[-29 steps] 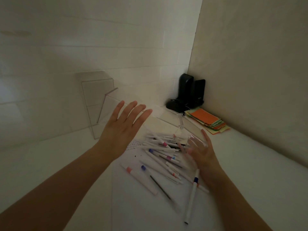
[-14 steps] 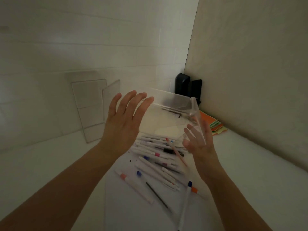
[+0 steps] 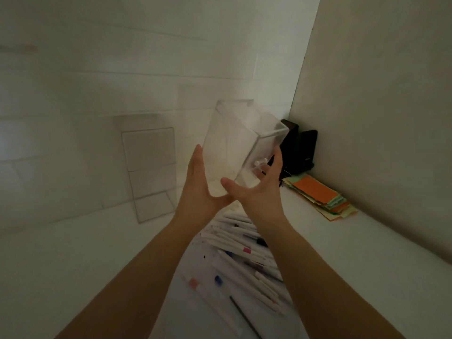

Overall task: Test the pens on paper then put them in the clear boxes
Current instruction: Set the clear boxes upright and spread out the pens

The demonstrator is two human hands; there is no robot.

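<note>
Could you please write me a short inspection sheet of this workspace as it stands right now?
Surface: white table, dimly lit.
Job's things: clear box held up, tilted; second clear box upright by the wall; pens heaped on paper.
Clutter: coloured paper stack; black device in the corner.
Grippers: left hand flat against the box; right hand grips it.
Cables: nothing seen.
Surroundings: pale walls.

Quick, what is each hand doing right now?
Left hand: flat, straight fingers pressed against the side of the tall clear plastic box, helping carry it.
Right hand: thumb and fingers curled round the same box, gripping it.
</note>
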